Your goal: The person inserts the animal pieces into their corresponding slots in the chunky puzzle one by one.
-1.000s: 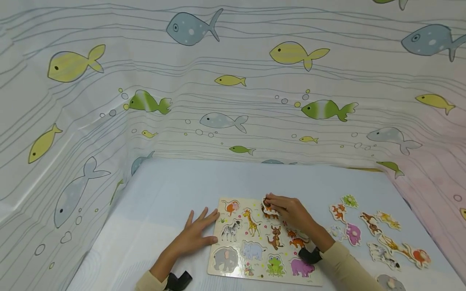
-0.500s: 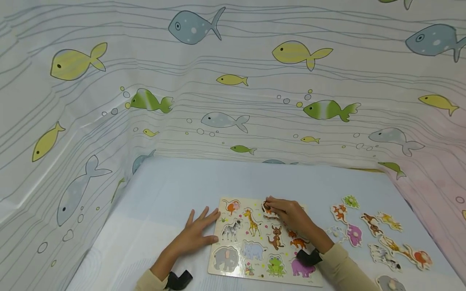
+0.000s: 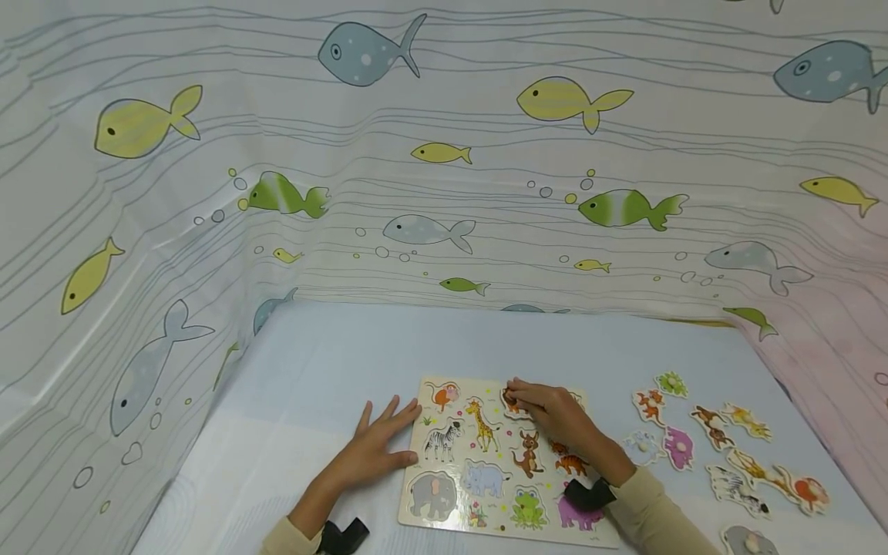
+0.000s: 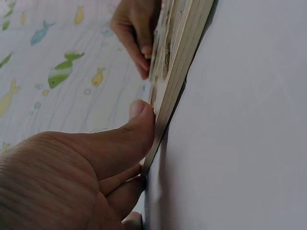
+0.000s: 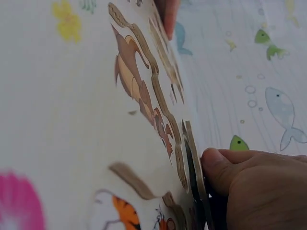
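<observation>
My right hand [image 3: 565,420] pinches an orange and dark brown animal puzzle piece [image 3: 511,405] at the far side of the wooden puzzle board [image 3: 479,385]. Seen from the right wrist, this piece [image 5: 194,167] stands edge-on close over the board, beside the kangaroo recess [image 5: 136,79], with the thumb at its side; the fingers largely cover its picture. My left hand [image 3: 371,451] lies flat with fingers spread at the board's left edge. In the left wrist view its thumb [image 4: 141,127] presses the board's side [image 4: 175,81].
Several loose animal pieces lie right of the board, among them a purple hippo [image 3: 678,448], a zebra [image 3: 737,490] and a grey elephant [image 3: 748,541]. A fish-patterned curtain [image 3: 388,177] surrounds the white table [image 3: 347,347]. Black wrist mounts [image 3: 588,493] sit on both wrists.
The right hand has turned and shifted the piece slightly at the far part of the board, lowering its fingertips a little. The left hand stays at the board's edge.
</observation>
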Demonstrator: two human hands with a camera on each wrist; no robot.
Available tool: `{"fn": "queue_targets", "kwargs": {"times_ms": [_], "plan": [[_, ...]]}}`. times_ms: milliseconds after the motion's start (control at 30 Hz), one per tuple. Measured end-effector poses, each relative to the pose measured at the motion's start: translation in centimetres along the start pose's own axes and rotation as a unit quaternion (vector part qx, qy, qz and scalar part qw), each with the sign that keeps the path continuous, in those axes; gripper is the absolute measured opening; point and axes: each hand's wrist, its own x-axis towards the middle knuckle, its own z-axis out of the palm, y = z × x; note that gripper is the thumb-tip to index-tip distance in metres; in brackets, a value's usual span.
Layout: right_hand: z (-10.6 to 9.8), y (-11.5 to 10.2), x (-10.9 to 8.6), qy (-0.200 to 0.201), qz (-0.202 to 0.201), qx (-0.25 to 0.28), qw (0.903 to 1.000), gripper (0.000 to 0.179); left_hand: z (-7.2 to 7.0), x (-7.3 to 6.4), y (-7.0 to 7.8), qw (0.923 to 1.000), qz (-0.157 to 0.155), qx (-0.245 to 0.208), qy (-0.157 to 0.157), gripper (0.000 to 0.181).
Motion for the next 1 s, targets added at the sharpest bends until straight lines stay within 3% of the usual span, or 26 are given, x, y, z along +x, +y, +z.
{"fn": "queue_targets", "kwargs": {"times_ms": [400,1000], "plan": [[0.58,-0.04,-0.42,0.01,-0.016,-0.011,0.9998,0.034,-0.03,0.02,0.13,1.0,0.003,-0.002,-0.001,0.08],[0.79,-0.01,-0.61,0.006,0.003,-0.017,0.9998,0.035,0.06,0.11,-0.08,1.0,0.003,-0.004,-0.001,0.081]]}}
